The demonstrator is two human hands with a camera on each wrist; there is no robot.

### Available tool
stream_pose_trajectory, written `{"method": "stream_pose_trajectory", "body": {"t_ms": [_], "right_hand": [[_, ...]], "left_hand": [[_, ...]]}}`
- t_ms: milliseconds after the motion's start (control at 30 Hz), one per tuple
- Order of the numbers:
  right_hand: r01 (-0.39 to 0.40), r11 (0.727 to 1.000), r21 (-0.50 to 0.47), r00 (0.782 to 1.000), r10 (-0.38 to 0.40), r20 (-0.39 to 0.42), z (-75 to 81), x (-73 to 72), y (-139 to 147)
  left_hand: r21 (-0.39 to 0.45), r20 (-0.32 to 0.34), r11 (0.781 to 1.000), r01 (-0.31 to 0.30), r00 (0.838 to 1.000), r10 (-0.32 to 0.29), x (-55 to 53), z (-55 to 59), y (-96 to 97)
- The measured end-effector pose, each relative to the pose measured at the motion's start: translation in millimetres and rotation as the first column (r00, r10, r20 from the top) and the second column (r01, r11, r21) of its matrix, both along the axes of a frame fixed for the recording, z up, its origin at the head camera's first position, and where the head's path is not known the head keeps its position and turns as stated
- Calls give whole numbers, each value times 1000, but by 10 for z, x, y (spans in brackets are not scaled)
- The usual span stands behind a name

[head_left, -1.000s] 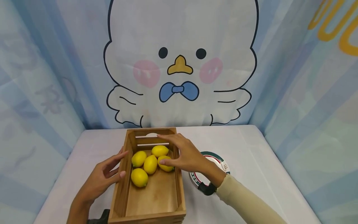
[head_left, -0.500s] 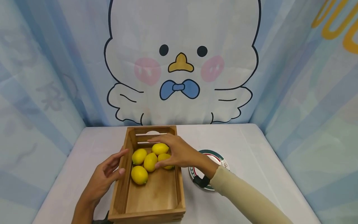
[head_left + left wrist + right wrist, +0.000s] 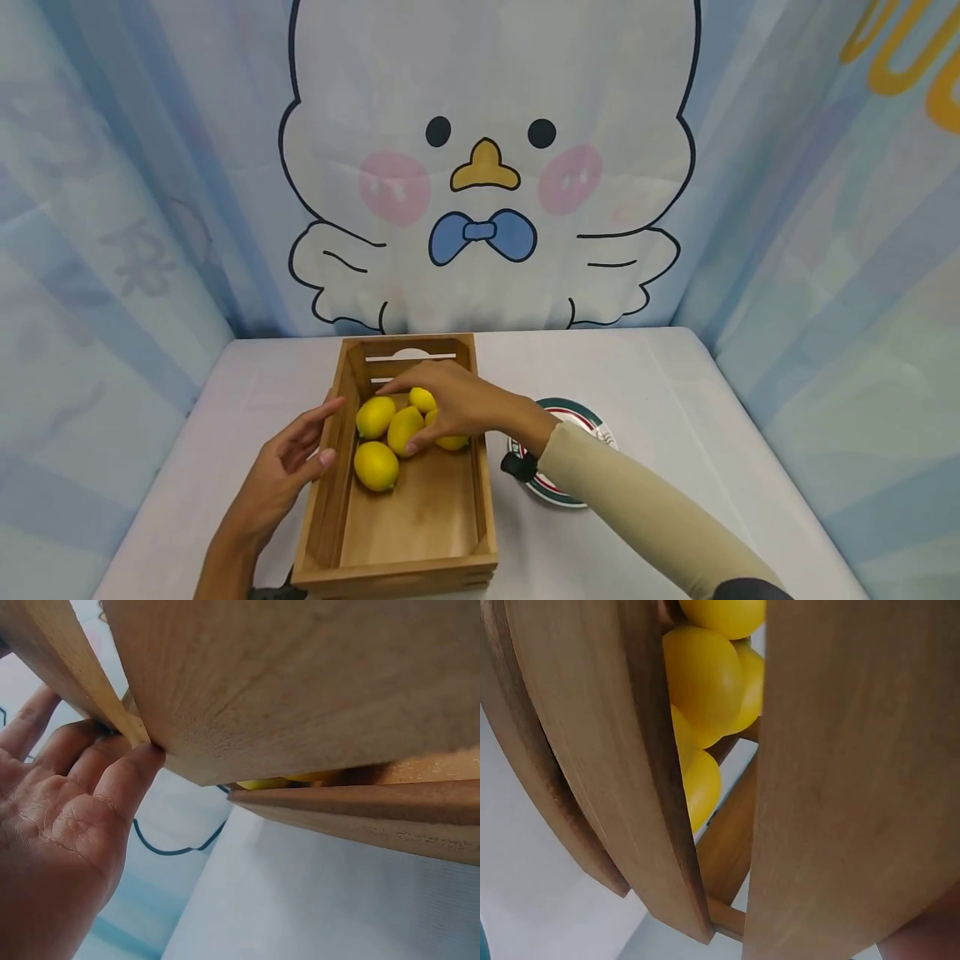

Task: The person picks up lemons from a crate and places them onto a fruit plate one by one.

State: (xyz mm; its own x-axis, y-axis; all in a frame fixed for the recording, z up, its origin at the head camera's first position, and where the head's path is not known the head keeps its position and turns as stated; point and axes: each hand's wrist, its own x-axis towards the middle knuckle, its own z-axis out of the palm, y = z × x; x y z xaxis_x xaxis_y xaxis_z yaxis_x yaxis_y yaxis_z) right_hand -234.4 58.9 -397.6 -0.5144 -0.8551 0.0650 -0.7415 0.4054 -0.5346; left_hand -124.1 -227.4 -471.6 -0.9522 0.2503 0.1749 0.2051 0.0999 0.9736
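Observation:
A slatted wooden crate [image 3: 416, 537] stands on the table with several yellow lemons gathered toward its far end. My right hand [image 3: 465, 402] reaches in over the right wall, fingers and thumb spread above the lemons. Its thumb tip is right beside the middle lemon [image 3: 403, 431], and the hand partly covers the two lemons on the right. Nearest me in the group lies another lemon [image 3: 376, 466]. My left hand [image 3: 273, 479] touches the crate's left wall with extended fingers; in the left wrist view its fingertips [image 3: 146, 761] meet a side slat. Through the slats, the right wrist view shows lemons [image 3: 703, 679].
A round plate [image 3: 572, 411] with a green and red rim lies right of the crate, partly under my right forearm. The white-covered table [image 3: 645, 375] ends at a back curtain [image 3: 480, 300] with a cartoon bird. More curtains hang at both sides.
My right hand has moved left and slightly lower over the lemons, from the right wall toward the middle lemon. My left hand stays at the left wall.

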Motion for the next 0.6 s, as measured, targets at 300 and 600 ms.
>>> {"method": "stream_pose_trajectory", "body": {"t_ms": [300,600], "right_hand": [[-92,992,88,996,89,32,35,-124,-126],[-168,976,138,979,150,135,-15,-285,-216]], "left_hand": [[-3,18,1000,5,1000,-5,-2,4,-14],[-4,43,1000,-2,999,2,-10,-8,-7]]}}
